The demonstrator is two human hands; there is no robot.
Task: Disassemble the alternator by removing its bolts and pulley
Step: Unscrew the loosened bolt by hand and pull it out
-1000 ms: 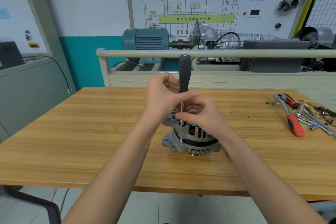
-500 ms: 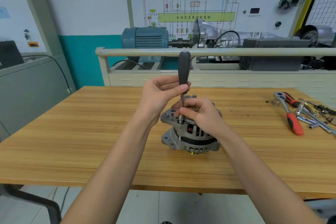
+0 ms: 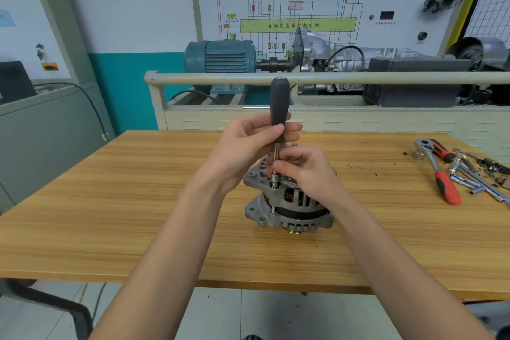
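A grey metal alternator [image 3: 289, 207] stands on the wooden table [image 3: 110, 201], with its pulley end down against the wood. A nut driver with a dark grey handle [image 3: 279, 102] stands upright, its socket tip on a bolt [image 3: 274, 187] at the housing's upper left lug. My left hand [image 3: 248, 152] grips the lower part of the handle between thumb and fingers. My right hand [image 3: 309, 171] rests on top of the alternator and pinches the driver's thin steel shaft just above the socket. The alternator's top face is mostly hidden by my right hand.
A red-handled ratchet [image 3: 438, 174] lies at the table's right side among several loose sockets and extension bars [image 3: 474, 174]. Behind the table runs a cream rail [image 3: 358, 78] in front of a blue motor [image 3: 220, 56] and a gearbox training stand.
My left hand's fingers have shifted round the handle and spread out past it to the right. My right hand keeps its hold on the shaft. The alternator has not moved.
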